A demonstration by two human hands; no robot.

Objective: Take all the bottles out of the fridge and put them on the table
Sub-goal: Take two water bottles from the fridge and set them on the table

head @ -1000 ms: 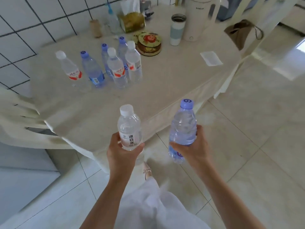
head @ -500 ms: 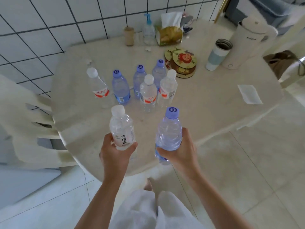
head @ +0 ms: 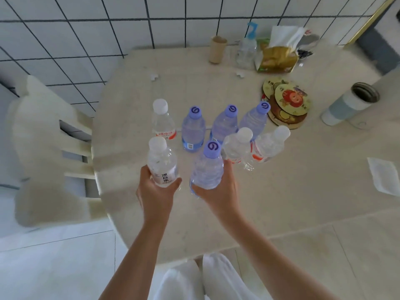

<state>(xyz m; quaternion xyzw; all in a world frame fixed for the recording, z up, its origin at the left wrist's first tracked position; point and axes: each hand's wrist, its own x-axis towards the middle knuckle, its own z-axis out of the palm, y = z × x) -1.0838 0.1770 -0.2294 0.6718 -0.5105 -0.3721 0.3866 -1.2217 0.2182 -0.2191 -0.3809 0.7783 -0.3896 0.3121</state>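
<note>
My left hand (head: 156,195) grips a clear white-capped water bottle (head: 161,162) by its lower half, upright over the beige table (head: 270,191). Beside it, my right hand (head: 218,191) grips a bluish bottle with a purple cap (head: 208,167), also upright. Just beyond them several bottles stand on the table: a white-capped one (head: 162,122) at the left, three purple-capped ones (head: 193,128) (head: 225,124) (head: 254,120) in a row, and two white-capped ones (head: 238,146) (head: 270,144) in front of those. The fridge is out of view.
A cream chair (head: 43,148) stands at the table's left. At the back are a cardboard roll (head: 217,49), a pump bottle (head: 246,50) and a tissue pack (head: 279,55). Round coasters (head: 285,102), a grey tumbler (head: 350,105) and a white paper (head: 384,178) lie to the right.
I have stepped up to the table. Both hands, each still holding its bottle, have moved forward from over the floor to over the tabletop, close to the standing bottles.
</note>
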